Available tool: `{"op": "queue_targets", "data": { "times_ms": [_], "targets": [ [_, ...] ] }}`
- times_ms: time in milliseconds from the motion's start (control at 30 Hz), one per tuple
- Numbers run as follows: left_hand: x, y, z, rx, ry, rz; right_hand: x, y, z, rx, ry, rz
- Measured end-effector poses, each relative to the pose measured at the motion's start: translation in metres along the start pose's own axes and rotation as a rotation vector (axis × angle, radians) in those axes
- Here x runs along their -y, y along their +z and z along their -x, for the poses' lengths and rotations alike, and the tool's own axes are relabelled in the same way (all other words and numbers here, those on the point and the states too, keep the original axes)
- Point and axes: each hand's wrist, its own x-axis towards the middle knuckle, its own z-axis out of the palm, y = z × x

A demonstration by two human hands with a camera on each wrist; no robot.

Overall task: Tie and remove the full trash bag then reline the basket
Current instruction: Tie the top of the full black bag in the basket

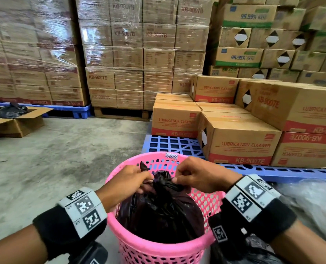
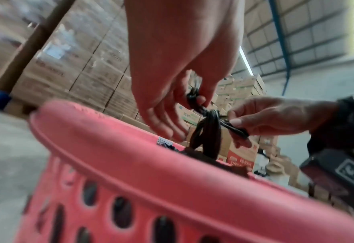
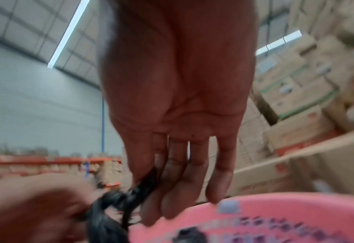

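A pink perforated basket (image 1: 158, 248) stands on the floor at the bottom centre and holds a full black trash bag (image 1: 162, 212). The bag's mouth is gathered into twisted ends that cross in a knot (image 2: 211, 115) above the rim (image 2: 130, 156). My left hand (image 1: 147, 178) pinches one twisted end (image 2: 194, 98) on the left of the knot. My right hand (image 1: 177, 179) pinches the other end (image 2: 234, 129) on the right. In the right wrist view, thumb and fingers squeeze the black strand (image 3: 142, 185) over the basket (image 3: 275, 213).
An open cardboard box (image 1: 15, 122) with a black bag in it sits far left on the concrete floor. A blue pallet (image 1: 173, 145) with cartons (image 1: 240, 138) lies right behind the basket. Wrapped carton stacks (image 1: 139, 54) fill the back. Loose plastic (image 1: 310, 202) lies right.
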Motion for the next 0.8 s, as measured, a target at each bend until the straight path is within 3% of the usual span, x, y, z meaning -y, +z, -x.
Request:
{"op": "queue_targets", "data": {
  "times_ms": [100,167,233,333,400,500,533,600,633,700,767,800],
  "targets": [
    [0.017,-0.020,-0.009,-0.026,0.087,-0.760,-0.033,-0.001,0.010,0.128,0.142,0.067],
    [0.023,-0.027,-0.012,-0.041,0.119,-1.008,-0.045,0.005,0.015,0.148,0.208,0.108],
    [0.023,-0.027,-0.012,-0.007,0.103,-0.953,-0.043,0.003,0.015,0.081,0.227,0.150],
    [0.014,-0.018,-0.008,0.114,0.054,-0.342,-0.017,-0.013,0.015,-0.110,0.108,0.016],
    [0.003,-0.009,-0.005,0.203,0.130,-0.102,0.009,-0.016,0.014,-0.122,0.004,-0.156],
    [-0.009,0.006,-0.001,0.296,0.413,-0.171,0.038,-0.002,0.004,-0.123,-0.111,-0.124],
    [-0.007,0.008,-0.004,0.262,0.446,-0.179,0.042,0.000,0.002,-0.149,-0.125,-0.101],
    [-0.001,0.004,-0.011,0.135,0.381,-0.142,0.042,-0.001,0.005,-0.168,-0.093,-0.108],
    [0.006,-0.001,-0.015,0.078,0.308,-0.128,0.040,-0.001,0.009,-0.119,-0.056,-0.097],
    [0.015,-0.011,-0.021,0.029,0.184,-0.132,0.037,0.007,0.020,0.158,0.001,-0.022],
    [0.016,-0.017,-0.021,0.025,0.182,-0.262,0.037,0.025,0.026,0.457,-0.001,-0.004],
    [0.014,-0.019,-0.020,0.029,0.215,-0.378,0.036,0.035,0.026,0.526,-0.013,-0.012]
  ]
}}
